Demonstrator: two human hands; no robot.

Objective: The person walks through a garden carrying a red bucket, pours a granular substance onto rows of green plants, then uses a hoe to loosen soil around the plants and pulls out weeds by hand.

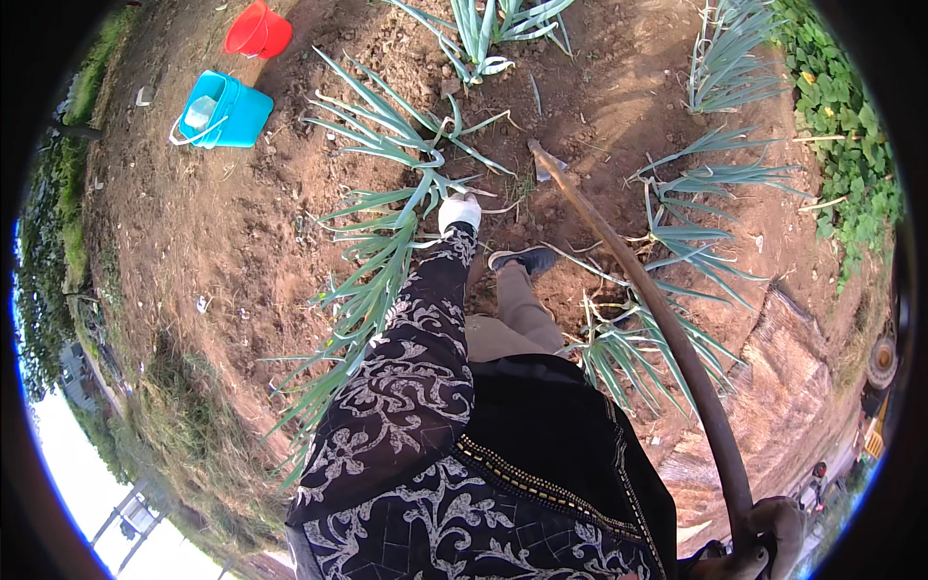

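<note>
My left hand (460,212), in a white glove, is at a green onion plant (428,177) in the left row. Its fingers curl around leaves near the base, partly hidden from above. At the lower right edge, my right hand (777,533) grips the end of a long, bent wooden handle (645,286). The handle slants away to a pale metal blade (551,169), apparently a hoe's, resting at the soil between the two rows. Just beyond my trousers, a dark shoe (533,259) stands on the earth near the left hand.
More green onions (685,243) grow in a row on the right, and another clump (482,36) ahead. A blue bucket (246,116) holding something whitish and a red bucket (261,32) stand at the upper left. Leafy vines (848,145) and a woven mat (768,362) border the right.
</note>
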